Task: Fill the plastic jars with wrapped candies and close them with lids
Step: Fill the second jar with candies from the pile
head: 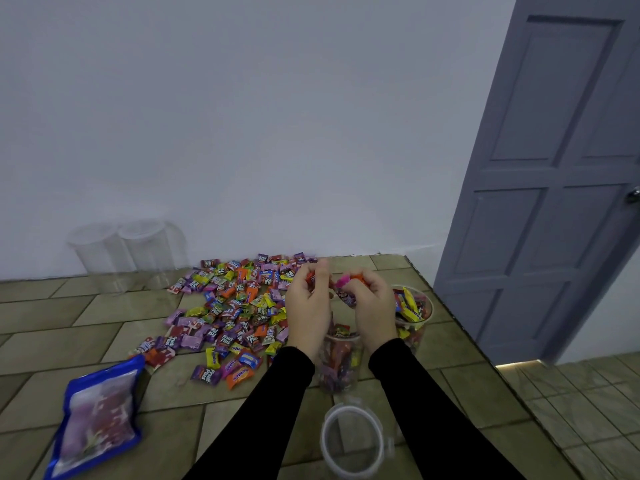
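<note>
Tiled counter [104, 306] against the wall. Big spread of wrapped candies [228, 306] across it, left of the hands. Blue candy bag [97, 417] lies front left. Two empty jars [121, 251] at the back wall, full jar [414, 313] right, part-filled jar [341, 362] under the hands, empty jar [351, 441] nearest. Left hand [308, 306] curled around candies; right hand [372, 306] pinches a few.
</note>
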A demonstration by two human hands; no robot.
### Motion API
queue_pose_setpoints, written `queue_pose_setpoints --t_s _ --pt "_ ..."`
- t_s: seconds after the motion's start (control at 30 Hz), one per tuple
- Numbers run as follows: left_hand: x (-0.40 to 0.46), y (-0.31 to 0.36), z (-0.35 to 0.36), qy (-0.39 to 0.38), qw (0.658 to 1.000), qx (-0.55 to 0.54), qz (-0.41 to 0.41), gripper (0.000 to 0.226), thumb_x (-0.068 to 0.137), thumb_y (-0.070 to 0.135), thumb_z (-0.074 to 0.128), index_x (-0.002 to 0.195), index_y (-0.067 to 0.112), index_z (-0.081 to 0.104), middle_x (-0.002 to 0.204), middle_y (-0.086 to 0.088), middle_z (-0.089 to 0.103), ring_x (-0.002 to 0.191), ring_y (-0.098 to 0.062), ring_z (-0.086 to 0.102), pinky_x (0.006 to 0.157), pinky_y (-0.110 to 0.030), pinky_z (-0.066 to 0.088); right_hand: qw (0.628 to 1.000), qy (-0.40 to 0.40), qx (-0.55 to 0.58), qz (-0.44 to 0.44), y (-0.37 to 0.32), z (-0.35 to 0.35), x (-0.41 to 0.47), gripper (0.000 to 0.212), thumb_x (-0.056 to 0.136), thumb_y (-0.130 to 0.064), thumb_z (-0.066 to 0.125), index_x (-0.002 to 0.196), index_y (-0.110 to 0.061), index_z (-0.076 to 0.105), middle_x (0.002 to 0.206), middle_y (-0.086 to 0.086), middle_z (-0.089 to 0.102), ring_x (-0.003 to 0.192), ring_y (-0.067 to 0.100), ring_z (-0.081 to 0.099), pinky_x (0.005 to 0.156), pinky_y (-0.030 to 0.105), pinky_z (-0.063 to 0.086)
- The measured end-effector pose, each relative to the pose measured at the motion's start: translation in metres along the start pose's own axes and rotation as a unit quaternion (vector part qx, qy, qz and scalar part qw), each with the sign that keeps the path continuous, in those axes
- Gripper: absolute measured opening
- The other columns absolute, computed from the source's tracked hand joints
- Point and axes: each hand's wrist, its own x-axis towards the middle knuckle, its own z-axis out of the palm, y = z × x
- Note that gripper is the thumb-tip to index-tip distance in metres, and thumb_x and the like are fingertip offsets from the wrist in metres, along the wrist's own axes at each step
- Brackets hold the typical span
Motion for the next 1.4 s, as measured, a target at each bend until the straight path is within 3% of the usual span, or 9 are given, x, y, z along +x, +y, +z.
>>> queue_pose_setpoints --t_s 0.2,0.33,0.63,0.8,0.93,1.03,1.2,1.3,1.4 --pt "0.003 -0.004 0.001 0.006 0.999 -0.047 -0.008 0.030 0.101 0.031 0.043 0.082 0.013 0.058 0.066 0.010 0.058 0.065 -0.012 0.053 0.063 -0.034 0.044 1.000 -0.005 0.018 0.010 -0.002 0.004 0.000 0.018 0.075 -0.007 0.055 0.066 -0.011 0.070 0.071 0.008 0.069 0.068 0.013 0.066 0.059 0.023 0.053" --pt "0.002 -0.001 0.002 0.009 0.998 -0.059 0.006 0.022 0.101 0.025 0.045 0.090 0.013 0.060 0.071 0.013 0.066 0.072 -0.005 0.061 0.067 -0.021 0.047 0.999 0.005 0.031 0.011 -0.002 0.005 0.001 0.020 0.083 0.008 0.051 0.076 0.001 0.068 0.076 0.008 0.071 0.071 0.012 0.067 0.062 0.017 0.052" --pt "0.001 -0.011 -0.007 -0.100 0.993 -0.055 -0.002 0.021 0.100 0.026 0.045 0.110 0.023 0.063 0.110 0.001 0.069 0.106 -0.011 0.064 0.091 -0.027 0.050 0.998 -0.009 -0.057 -0.024 -0.003 0.004 0.002 0.019 0.086 0.002 0.053 0.082 -0.013 0.064 0.080 -0.002 0.067 0.070 0.004 0.058 0.064 0.013 0.046" --pt "0.009 -0.006 -0.024 -0.076 0.996 -0.036 0.026 0.029 0.102 0.029 0.041 0.110 0.015 0.065 0.105 0.003 0.069 0.102 -0.010 0.064 0.086 -0.024 0.052 0.991 -0.026 -0.116 -0.061 -0.015 0.014 0.005 0.015 0.086 -0.003 0.054 0.087 -0.015 0.063 0.083 -0.005 0.064 0.068 -0.005 0.055 0.058 0.008 0.042" --pt "0.021 -0.015 -0.055 -0.021 0.999 0.026 0.028 0.018 0.100 0.024 0.047 0.103 0.018 0.065 0.098 0.001 0.068 0.095 -0.016 0.064 0.081 -0.034 0.051 0.979 -0.092 -0.146 -0.111 -0.025 0.046 0.002 0.015 0.078 -0.014 0.051 0.088 -0.018 0.061 0.089 0.002 0.061 0.070 0.009 0.055 0.062 0.021 0.047" --pt "0.021 -0.025 -0.079 -0.008 0.997 0.074 -0.006 0.017 0.095 0.012 0.051 0.099 0.024 0.063 0.092 0.004 0.068 0.084 -0.010 0.062 0.068 -0.019 0.049 0.956 -0.156 -0.212 -0.127 -0.023 0.074 -0.009 0.014 0.081 -0.008 0.053 0.091 -0.015 0.061 0.091 0.000 0.056 0.080 0.014 0.054 0.070 0.023 0.046" --pt "0.029 -0.088 -0.129 -0.027 0.884 0.464 -0.046 0.025 0.085 0.026 0.055 0.110 0.029 0.057 0.114 0.001 0.060 0.105 -0.020 0.051 0.075 -0.028 0.037 0.915 -0.254 -0.302 -0.087 0.017 0.112 -0.024 0.016 0.088 -0.008 0.046 0.097 -0.014 0.058 0.102 0.000 0.049 0.096 0.017 0.051 0.087 0.032 0.046" --pt "0.011 -0.093 -0.150 -0.031 0.862 0.489 -0.130 0.044 0.093 0.037 0.049 0.136 0.029 0.044 0.148 -0.005 0.032 0.135 -0.028 0.026 0.106 -0.044 0.029 0.874 -0.267 -0.403 -0.041 0.055 0.121 -0.031 0.021 0.091 -0.014 0.046 0.109 -0.018 0.055 0.116 0.001 0.044 0.113 0.021 0.042 0.098 0.036 0.041" --pt "-0.002 -0.094 -0.157 -0.054 0.816 0.554 -0.155 0.057 0.096 0.054 0.036 0.148 0.035 0.025 0.160 -0.002 0.007 0.146 -0.030 0.007 0.114 -0.052 0.019 0.831 -0.255 -0.495 -0.022 0.083 0.122 -0.037 0.031 0.091 -0.021 0.046 0.123 -0.023 0.049 0.132 0.004 0.039 0.126 0.025 0.035 0.103 0.044 0.036"
